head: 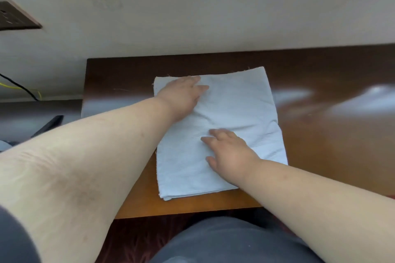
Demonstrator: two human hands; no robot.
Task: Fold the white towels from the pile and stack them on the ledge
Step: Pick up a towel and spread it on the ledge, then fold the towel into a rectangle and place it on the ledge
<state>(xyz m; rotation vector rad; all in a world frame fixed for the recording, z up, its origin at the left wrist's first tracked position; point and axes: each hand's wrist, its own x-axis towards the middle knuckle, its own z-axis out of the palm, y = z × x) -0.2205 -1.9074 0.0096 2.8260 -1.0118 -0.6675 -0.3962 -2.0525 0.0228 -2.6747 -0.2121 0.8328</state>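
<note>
— White cloth under both palms, is that right?

— Yes. The left hand point(181, 96) lies flat on the far left part of the white towel point(233, 104), fingers straight and pointing right, gripping nothing. The right hand point(228, 151) lies flat on the towel's middle, nearer the person, fingers stretched and slightly spread, pointing up and left; it pinches nothing either.

— And the towel itself?

— Folded into a rectangle of more than one layer; the stacked edges show at its near left corner. It sits on the brown wooden ledge point(331, 134), its long side running away from the person, its far edge short of the wall point(213, 6). Soft creases run across the cloth between the two hands.

— Anything further out?

— A dark socket plate point(15, 17) on the wall at far left, with a black cable point(21, 87) and a yellow wire point(12, 86) below it. Grey clothing point(224, 241) fills the bottom of the view.
</note>
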